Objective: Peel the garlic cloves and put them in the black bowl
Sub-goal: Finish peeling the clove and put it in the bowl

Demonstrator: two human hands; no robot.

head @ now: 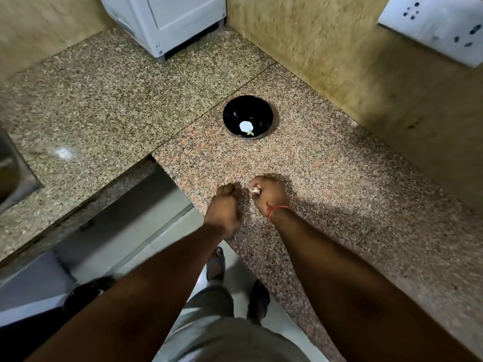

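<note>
A black bowl (247,116) stands on the speckled granite counter (326,165), with a white piece and a small green bit lying on its bottom. Below it, near the counter's front edge, my right hand (269,193) has its fingers curled round a pale garlic clove (254,189) that peeks out at the thumb side. My left hand (225,205) hovers just left of it, fingers curled under; what it holds, if anything, is hidden and blurred. A red thread circles my right wrist.
A white appliance (167,19) stands at the back of the counter. A steel sink (13,168) shows at the left edge. Tiled walls close the corner on the right, with a white socket plate (433,24). The counter has an inner corner cut beside my left hand.
</note>
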